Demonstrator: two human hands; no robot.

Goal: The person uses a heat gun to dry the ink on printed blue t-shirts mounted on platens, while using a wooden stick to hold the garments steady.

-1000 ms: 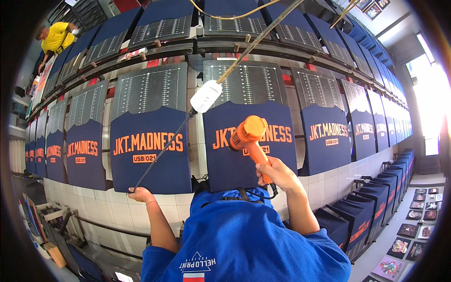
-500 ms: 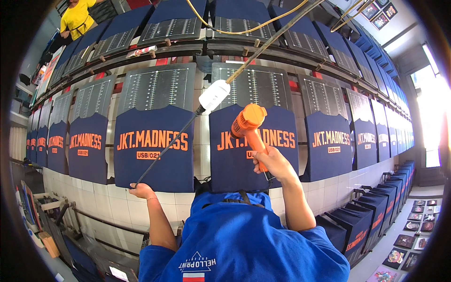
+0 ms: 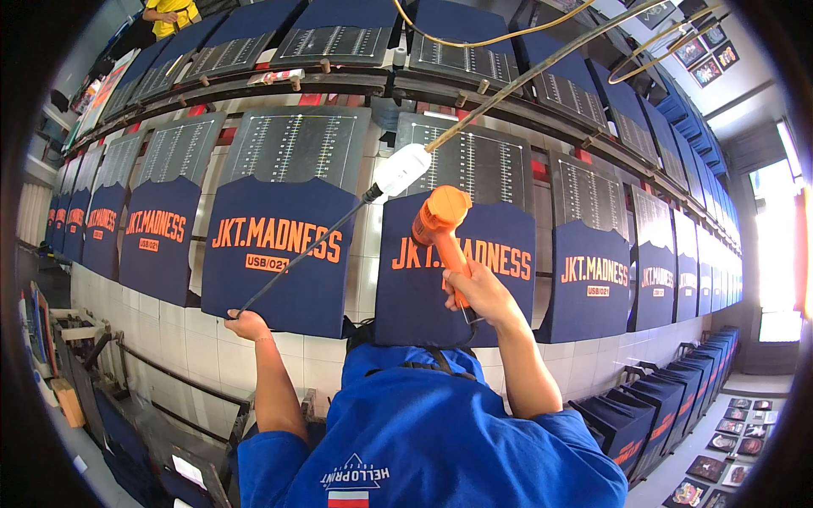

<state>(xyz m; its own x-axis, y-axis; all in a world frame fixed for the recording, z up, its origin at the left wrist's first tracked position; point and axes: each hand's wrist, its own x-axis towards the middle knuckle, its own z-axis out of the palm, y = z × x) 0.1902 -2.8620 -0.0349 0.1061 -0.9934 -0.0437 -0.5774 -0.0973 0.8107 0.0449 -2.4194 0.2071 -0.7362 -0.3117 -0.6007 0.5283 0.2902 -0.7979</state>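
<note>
My right hand is wrapped round the handle of an orange heat gun. Its body hangs above a navy T-shirt with an orange print, covering part of the lettering. Just left of that shirt, my left hand has its fingers closed on a black power cord near the lower edge of another navy T-shirt. The cord slants up to a white plug connector in mid-air. Both shirts lie on dark flat boards marked with white scales, like the board behind the left shirt.
Rows of shirt-covered boards stretch left and right. A second row stands beyond a dark metal rail. A pole with a yellow cable hangs overhead. More draped boards stand behind at right. A person in yellow is far left.
The view has tilted and shifted slightly. The heat gun has moved a little left and down over the shirt. Both hands keep their hold.
</note>
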